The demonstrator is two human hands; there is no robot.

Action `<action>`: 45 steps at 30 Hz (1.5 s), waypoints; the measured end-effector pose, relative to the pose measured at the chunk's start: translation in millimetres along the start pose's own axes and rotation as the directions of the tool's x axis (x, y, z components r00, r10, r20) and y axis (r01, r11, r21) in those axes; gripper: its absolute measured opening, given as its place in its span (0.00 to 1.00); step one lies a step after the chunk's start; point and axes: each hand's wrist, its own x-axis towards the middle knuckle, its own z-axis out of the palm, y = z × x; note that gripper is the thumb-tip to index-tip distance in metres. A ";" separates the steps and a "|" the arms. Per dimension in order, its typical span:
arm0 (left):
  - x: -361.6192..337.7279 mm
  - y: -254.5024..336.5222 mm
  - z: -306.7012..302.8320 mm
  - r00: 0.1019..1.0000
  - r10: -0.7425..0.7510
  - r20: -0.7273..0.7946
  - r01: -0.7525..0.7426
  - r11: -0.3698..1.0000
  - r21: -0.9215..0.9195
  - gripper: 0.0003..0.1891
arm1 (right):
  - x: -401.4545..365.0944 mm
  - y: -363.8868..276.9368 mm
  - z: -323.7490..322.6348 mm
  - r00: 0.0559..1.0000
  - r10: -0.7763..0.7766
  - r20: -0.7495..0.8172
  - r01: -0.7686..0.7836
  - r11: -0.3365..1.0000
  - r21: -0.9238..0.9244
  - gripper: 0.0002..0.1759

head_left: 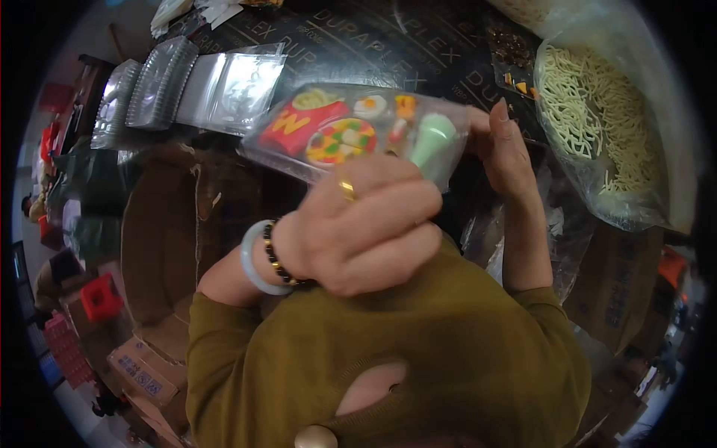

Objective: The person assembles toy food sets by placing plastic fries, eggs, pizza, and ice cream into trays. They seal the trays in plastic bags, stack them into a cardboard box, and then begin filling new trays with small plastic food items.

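Observation:
A clear plastic pack (pixel 250 149) holds small toy foods: a red fries box (pixel 295 127), a round pizza-like piece (pixel 342 142), a fried egg (pixel 370 106) and a pale green piece (pixel 433 140). My left hand (pixel 370 224), with a gold ring and bracelets at the wrist, is curled in front of the pack's lower edge; its fingertips are hidden, so what they grip cannot be made out. At the pack's right end is my right hand (pixel 508 149), its thumb up and its other fingers partly behind the pack, holding that end.
Stacked clear trays (pixel 160 82) and flat clear bags (pixel 231 86) lie at the upper left of the dark table (pixel 358 37). A big bag of pale noodle-like strands (pixel 605 119) stands at right, beside small dark pieces (pixel 511 48). Cardboard boxes (pixel 157 231) flank me below.

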 end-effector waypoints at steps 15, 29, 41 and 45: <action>-146.2 -55.9 25.4 0.515 -0.765 -0.387 0.856 0.434 0.282 0.26 | -24.0 124.1 -18.5 0.886 0.279 -0.370 -0.200 0.951 0.238 0.38; -201.2 16.8 41.2 0.094 -0.995 -0.037 0.932 0.101 -0.349 0.59 | 13.1 138.9 15.6 0.974 0.076 -0.215 -0.081 0.997 -0.018 0.35; -215.3 -18.2 54.0 0.070 -0.979 0.191 0.818 -0.053 -0.573 0.61 | -33.2 168.4 8.3 0.974 0.175 0.145 -0.224 0.855 0.468 0.39; -199.9 3.2 38.3 -0.004 -0.962 0.271 0.548 -0.229 -0.805 0.60 | -36.2 140.6 35.9 0.970 0.217 0.113 -0.244 0.897 0.368 0.42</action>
